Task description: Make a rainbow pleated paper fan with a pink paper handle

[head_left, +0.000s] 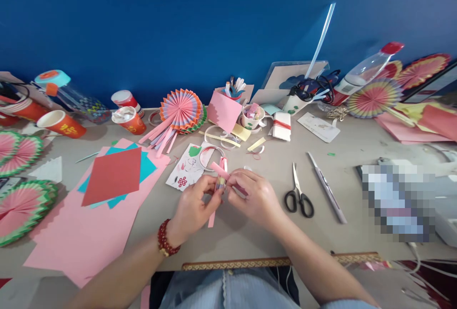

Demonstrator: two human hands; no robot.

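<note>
Near the middle of the desk, my left hand [194,206] pinches a small folded paper bundle [220,183] with yellowish and pink parts. My right hand [255,195] meets it from the other side, fingers closed at a pink paper strip [220,170] that crosses the bundle's top. Another pink strip end [211,219] hangs below my left fingers. My right fingertips are partly hidden, as is much of the bundle. Just beyond the hands lie a clear ring-shaped roll [202,157] and a doodled white paper [187,168].
Black-handled scissors [299,199] and a slim grey cutter [326,187] lie to the right, before a blurred-out device [394,204]. Red paper [113,175] tops blue and pink sheets [103,233] at left. Pleated paper fans [181,111], cups [62,124] and a bottle [367,73] line the back.
</note>
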